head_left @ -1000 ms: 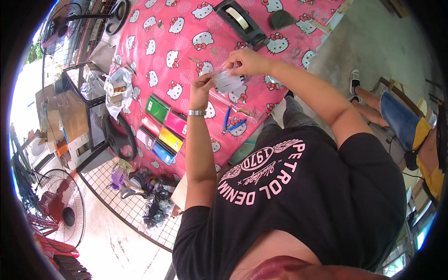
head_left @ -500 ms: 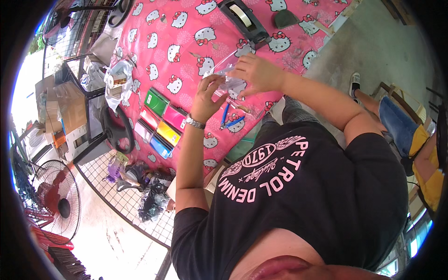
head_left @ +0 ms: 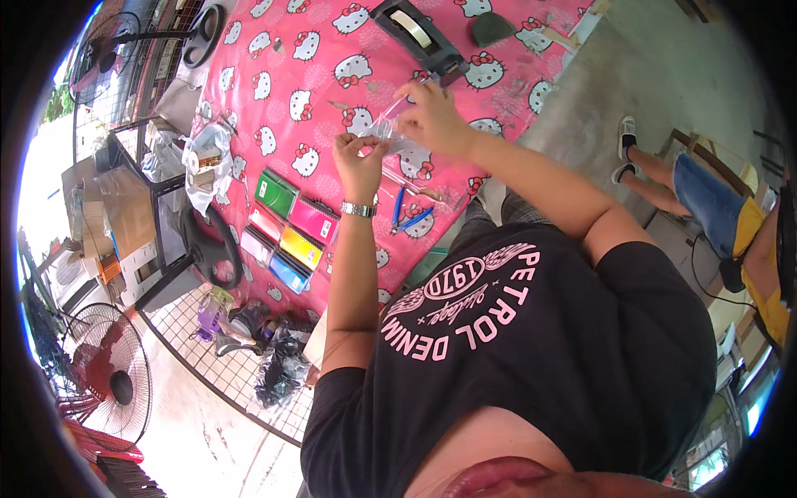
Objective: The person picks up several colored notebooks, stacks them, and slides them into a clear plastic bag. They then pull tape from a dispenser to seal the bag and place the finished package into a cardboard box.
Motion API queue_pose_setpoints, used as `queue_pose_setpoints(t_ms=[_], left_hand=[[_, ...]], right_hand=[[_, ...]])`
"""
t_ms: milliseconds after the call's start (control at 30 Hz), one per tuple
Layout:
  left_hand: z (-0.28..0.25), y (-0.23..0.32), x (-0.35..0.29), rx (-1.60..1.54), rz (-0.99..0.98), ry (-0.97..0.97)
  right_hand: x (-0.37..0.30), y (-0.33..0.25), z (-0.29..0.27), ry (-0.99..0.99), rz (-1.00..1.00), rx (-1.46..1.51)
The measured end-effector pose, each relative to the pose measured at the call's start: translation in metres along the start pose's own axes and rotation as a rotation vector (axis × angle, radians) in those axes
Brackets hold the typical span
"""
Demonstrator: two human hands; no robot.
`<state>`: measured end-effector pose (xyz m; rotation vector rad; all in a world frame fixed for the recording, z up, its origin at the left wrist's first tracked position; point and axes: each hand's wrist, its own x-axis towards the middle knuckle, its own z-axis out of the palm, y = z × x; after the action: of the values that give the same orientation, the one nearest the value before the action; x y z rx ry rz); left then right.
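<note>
A clear plastic bag (head_left: 385,126) is stretched between my two hands, over the pink table. Thumb and fingers of my left hand (head_left: 360,166) pinch its left side. My right hand (head_left: 435,118) is closed on the bag's upper right part, with the fingertips bent over it. Blue-handled pliers (head_left: 413,220) lie just below the bag, on more clear plastic. To the left of my left wrist, several small spiral notebooks rest in two columns, among them a green one (head_left: 276,194), a magenta one (head_left: 314,220) and a yellow one (head_left: 300,246).
A black tape dispenser (head_left: 419,37) stands beyond my right hand, beside a dark rounded block (head_left: 491,30). White plastic bags (head_left: 207,166) hang at the table's left edge, near a black frame. A standing fan (head_left: 108,373) is lower left. Another person's legs (head_left: 656,170) show at right.
My right hand has moved up and left along the bag, its fingers now more curled. My left hand has tightened into a pinch and turned more upright.
</note>
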<state>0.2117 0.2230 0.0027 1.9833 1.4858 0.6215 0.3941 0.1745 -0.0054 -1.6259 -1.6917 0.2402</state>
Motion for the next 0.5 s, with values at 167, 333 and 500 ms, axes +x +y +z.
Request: queue_pose_setpoints(t_ms=[167,333,500], left_hand=[[-0.008,0.033,0.021,0.407,0.198,-0.123],[-0.015,0.022,0.044,0.264,0.056,-0.398],[-0.025,0.006,0.048,0.02,-0.046,-0.46]], right_hand=[[0.034,0.107,-0.022,0.224,0.454,0.161],[0.029,0.125,-0.018,0.008,0.6,0.54],[-0.031,0.1,-0.019,-0.003,0.946,1.209]])
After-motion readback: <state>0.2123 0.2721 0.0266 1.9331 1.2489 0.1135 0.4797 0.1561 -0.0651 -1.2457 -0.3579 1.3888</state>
